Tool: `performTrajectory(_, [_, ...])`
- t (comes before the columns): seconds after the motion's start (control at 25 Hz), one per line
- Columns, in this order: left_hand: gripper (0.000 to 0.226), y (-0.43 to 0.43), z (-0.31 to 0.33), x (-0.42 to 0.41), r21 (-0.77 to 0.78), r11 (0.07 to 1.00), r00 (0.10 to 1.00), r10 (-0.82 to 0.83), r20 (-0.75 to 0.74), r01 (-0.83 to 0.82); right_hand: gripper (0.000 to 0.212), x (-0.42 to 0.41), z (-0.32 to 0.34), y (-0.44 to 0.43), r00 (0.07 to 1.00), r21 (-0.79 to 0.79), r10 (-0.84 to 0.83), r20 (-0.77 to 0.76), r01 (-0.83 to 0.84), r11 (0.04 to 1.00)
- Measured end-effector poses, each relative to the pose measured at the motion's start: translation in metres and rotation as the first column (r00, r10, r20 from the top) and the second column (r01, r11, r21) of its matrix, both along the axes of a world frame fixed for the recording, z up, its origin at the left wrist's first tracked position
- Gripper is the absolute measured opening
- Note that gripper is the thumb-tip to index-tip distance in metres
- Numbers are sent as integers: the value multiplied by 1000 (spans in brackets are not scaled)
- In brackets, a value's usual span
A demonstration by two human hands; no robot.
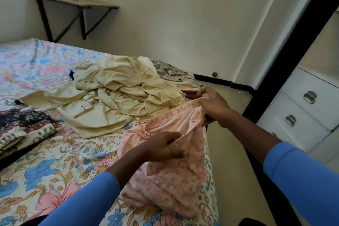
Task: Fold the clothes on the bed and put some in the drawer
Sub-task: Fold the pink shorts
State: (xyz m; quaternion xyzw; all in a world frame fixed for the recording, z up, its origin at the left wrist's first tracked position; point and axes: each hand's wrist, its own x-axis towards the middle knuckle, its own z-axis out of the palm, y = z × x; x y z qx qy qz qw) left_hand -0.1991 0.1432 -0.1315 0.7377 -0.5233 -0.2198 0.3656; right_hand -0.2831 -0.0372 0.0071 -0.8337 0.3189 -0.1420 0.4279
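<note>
Pink floral garment [174, 180] lay at the right edge of the bed [55, 170], its waistband lifted clear of the sheet. Right grip [214, 108] clenched the far end of the band, fabric bunched in curled fingers. Left grip [161, 147] pinched the near end. Crumpled cream clothing [119, 86] was heaped just beyond, a grey printed piece [174, 73] behind it. Dark patterned folded clothes [23, 124] sat far left. White drawers [300, 115] stood right of the bed, closed.
</note>
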Motion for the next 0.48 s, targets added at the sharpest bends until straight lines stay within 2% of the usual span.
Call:
performTrajectory(0.04, [50, 3, 0, 5, 134, 990, 959, 1, 283, -41, 26, -1, -2, -6, 1000, -186, 27, -2, -27, 982])
performTrajectory(0.08, [54, 9, 4, 13, 230, 964, 872, 7, 489, -137, 29, -3, -1, -13, 996, -426, 88, -35, -94, 900])
performTrajectory(0.12, [56, 17, 9, 24, 246, 939, 794, 44, 606, -239, 29, -6, -2, -22, 979, -666, 146, -145, -206, 717])
performTrajectory(0.16, [57, 29, 16, 37, 229, 916, 723, 88, 685, -329, 27, -9, -2, -32, 938, -799, 178, -297, -346, 492])
performTrajectory(0.2, [57, 44, 24, 50, 194, 899, 657, 126, 743, -392, 24, -14, -3, -42, 889, -833, 169, -426, -458, 310])
performTrajectory(0.24, [56, 60, 34, 62, 151, 886, 596, 161, 787, -439, 23, -20, -3, -48, 859, -831, 142, -491, -511, 221])
performTrajectory(0.32, [51, 85, 59, 77, 76, 887, 458, 161, 874, -456, 29, -30, -3, -54, 902, -872, 141, -409, -432, 230])
performTrajectory(0.4, [39, 97, 95, 78, 13, 895, 320, 146, 936, -447, 38, -33, -1, -54, 922, -897, 301, -243, -332, 292])
performTrajectory(0.44, [34, 99, 119, 77, -28, 889, 272, 170, 947, -457, 39, -35, 3, -50, 890, -899, 395, -228, -349, 267])
performTrajectory(0.48, [32, 101, 145, 79, -77, 882, 221, 200, 955, -465, 38, -33, 10, -46, 849, -908, 460, -258, -376, 185])
